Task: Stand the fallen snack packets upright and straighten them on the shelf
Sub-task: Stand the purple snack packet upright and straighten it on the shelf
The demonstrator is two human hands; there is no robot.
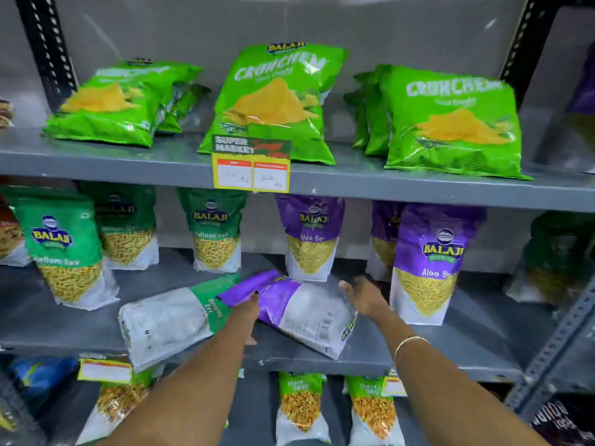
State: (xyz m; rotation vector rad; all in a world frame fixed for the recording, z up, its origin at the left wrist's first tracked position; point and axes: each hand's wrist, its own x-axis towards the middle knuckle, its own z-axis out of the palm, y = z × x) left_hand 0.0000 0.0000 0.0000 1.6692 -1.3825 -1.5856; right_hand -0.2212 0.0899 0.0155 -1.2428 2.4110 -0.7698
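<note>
A purple Aloo Sev packet (299,309) lies fallen, back side up, on the middle shelf (450,352). My left hand (249,309) grips its purple top end on the left. My right hand (365,296) touches its right edge with fingers spread. Beside it on the left lies a fallen green Ratlami Sev packet (170,320), also back side up, jutting over the shelf's front edge. Upright purple packets stand behind (310,236) and to the right (428,262). Upright green packets (64,246) stand at the left.
The top shelf (128,162) holds green Crunchem bags; the left one (116,101) lies flat, the others (277,104) lean upright. A yellow price tag (251,167) hangs from that shelf's edge. More packets (301,407) stand on the bottom shelf. A slotted metal post (553,346) rises at the right.
</note>
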